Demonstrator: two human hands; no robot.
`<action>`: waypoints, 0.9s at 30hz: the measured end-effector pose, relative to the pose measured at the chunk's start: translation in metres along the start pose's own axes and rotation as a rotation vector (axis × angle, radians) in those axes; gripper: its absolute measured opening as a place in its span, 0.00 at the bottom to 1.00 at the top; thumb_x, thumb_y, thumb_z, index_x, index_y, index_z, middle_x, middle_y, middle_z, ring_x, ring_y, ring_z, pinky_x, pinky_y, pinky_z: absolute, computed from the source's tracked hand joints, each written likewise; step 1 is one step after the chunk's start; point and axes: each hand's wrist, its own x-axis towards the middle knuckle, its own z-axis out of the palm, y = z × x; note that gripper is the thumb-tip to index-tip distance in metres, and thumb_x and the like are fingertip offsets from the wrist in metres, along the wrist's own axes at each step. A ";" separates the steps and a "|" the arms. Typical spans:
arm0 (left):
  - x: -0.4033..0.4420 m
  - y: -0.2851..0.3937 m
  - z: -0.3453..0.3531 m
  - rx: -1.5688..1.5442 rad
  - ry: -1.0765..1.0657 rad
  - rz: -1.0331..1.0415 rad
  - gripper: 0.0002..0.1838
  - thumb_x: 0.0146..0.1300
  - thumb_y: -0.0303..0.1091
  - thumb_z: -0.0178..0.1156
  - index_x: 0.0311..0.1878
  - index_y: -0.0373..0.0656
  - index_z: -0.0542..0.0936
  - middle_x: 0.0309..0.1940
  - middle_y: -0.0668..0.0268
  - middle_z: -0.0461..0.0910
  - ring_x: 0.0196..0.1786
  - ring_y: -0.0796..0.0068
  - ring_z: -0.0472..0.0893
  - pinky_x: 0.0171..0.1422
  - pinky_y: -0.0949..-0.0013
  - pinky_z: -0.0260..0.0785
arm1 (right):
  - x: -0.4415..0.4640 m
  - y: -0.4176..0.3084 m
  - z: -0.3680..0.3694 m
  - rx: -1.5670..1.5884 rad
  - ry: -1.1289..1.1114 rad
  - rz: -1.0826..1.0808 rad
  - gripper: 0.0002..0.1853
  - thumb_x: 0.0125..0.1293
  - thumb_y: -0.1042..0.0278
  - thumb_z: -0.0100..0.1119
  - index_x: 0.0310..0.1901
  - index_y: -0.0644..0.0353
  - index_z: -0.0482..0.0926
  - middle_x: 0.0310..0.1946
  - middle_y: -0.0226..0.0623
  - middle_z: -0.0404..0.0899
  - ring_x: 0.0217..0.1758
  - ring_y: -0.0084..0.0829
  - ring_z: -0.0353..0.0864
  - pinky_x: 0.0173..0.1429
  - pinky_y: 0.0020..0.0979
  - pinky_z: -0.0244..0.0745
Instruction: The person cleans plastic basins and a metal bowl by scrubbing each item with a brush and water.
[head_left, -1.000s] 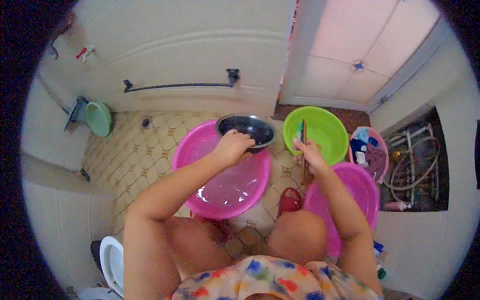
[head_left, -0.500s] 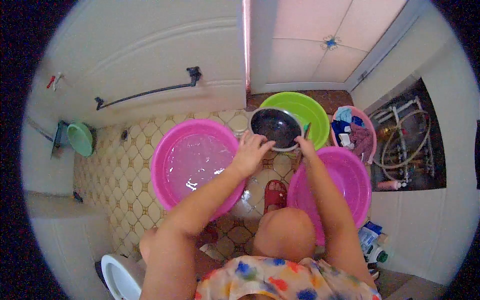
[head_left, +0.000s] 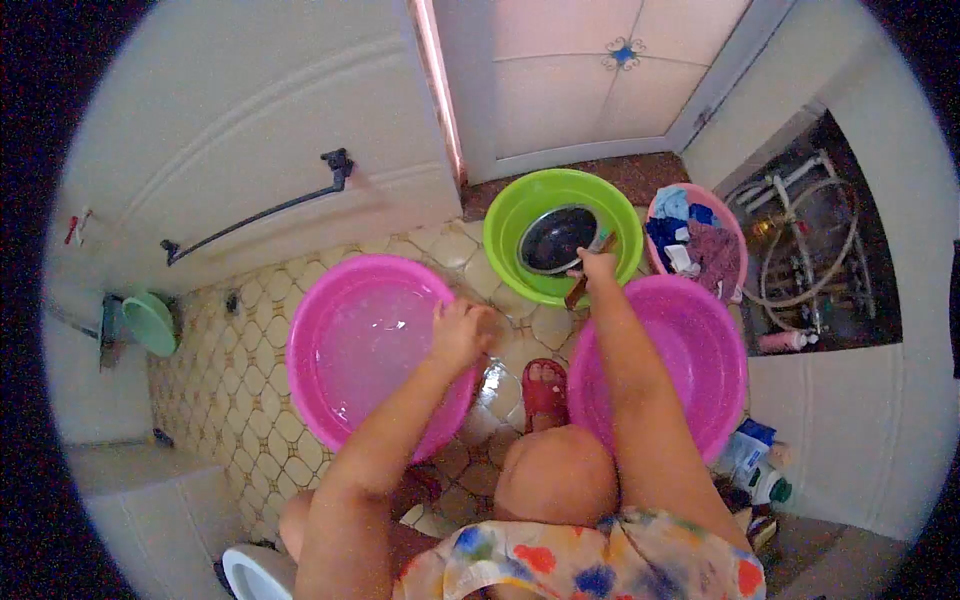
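My right hand [head_left: 598,266] is at the front edge of the green basin [head_left: 500,258], closed around a brown stick-like handle [head_left: 575,292]. A greenish end shows above the fingers; what kind of tool it is I cannot tell. Touching or close beside this hand, a dark round bowl [head_left: 558,238] with a pale rim sits tilted inside the green basin. My left hand [head_left: 460,332] hovers by the right rim of a pink basin [head_left: 305,365] of cloudy water. Its fingers are loosely bent and apart, with nothing visible in them.
Another pink basin [head_left: 728,400] stands at the right. Behind it, a smaller pink tub [head_left: 742,255] holds clothes. Exposed pipes [head_left: 800,250] fill a wall recess. Bottles [head_left: 765,485] stand at the lower right, a white toilet [head_left: 255,572] at the lower left. A door [head_left: 600,95] rises behind.
The dark bowl has gone from both hands into the green basin. My left hand has moved left and toward me, off the bowl. My right hand has closed on the brown handle.
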 end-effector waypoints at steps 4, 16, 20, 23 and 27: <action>-0.001 0.011 0.002 -0.048 -0.006 0.014 0.21 0.47 0.40 0.64 0.48 0.54 0.75 0.47 0.63 0.71 0.56 0.60 0.68 0.65 0.47 0.49 | -0.070 -0.042 -0.012 -0.086 0.004 -0.105 0.30 0.55 0.74 0.60 0.56 0.75 0.57 0.50 0.54 0.67 0.32 0.42 0.79 0.27 0.34 0.82; -0.009 0.050 -0.009 -0.135 -0.132 0.053 0.18 0.50 0.43 0.61 0.47 0.54 0.76 0.44 0.62 0.74 0.53 0.60 0.71 0.62 0.49 0.52 | -0.081 -0.050 -0.119 -0.758 0.074 -0.554 0.30 0.48 0.79 0.56 0.56 0.59 0.62 0.46 0.48 0.73 0.48 0.46 0.74 0.51 0.39 0.69; -0.012 0.036 -0.008 -0.147 -0.197 -0.022 0.17 0.50 0.41 0.62 0.46 0.56 0.77 0.46 0.63 0.74 0.55 0.62 0.70 0.65 0.49 0.48 | -0.043 -0.056 -0.128 -0.765 -0.091 -0.908 0.44 0.47 0.83 0.53 0.68 0.52 0.48 0.55 0.49 0.68 0.59 0.44 0.67 0.60 0.36 0.62; -0.013 0.026 -0.010 -0.157 -0.203 -0.035 0.17 0.50 0.41 0.62 0.45 0.56 0.77 0.45 0.63 0.74 0.55 0.63 0.70 0.65 0.49 0.49 | -0.090 -0.082 -0.123 -0.673 -0.216 -0.840 0.39 0.47 0.81 0.56 0.64 0.54 0.55 0.53 0.49 0.69 0.57 0.47 0.68 0.58 0.36 0.64; -0.012 0.024 -0.009 -0.181 -0.228 -0.076 0.16 0.51 0.41 0.61 0.45 0.56 0.78 0.46 0.62 0.74 0.55 0.63 0.70 0.64 0.49 0.50 | -0.077 -0.070 -0.144 -1.320 -0.060 -0.451 0.28 0.45 0.76 0.60 0.51 0.56 0.63 0.49 0.51 0.70 0.52 0.51 0.71 0.51 0.44 0.68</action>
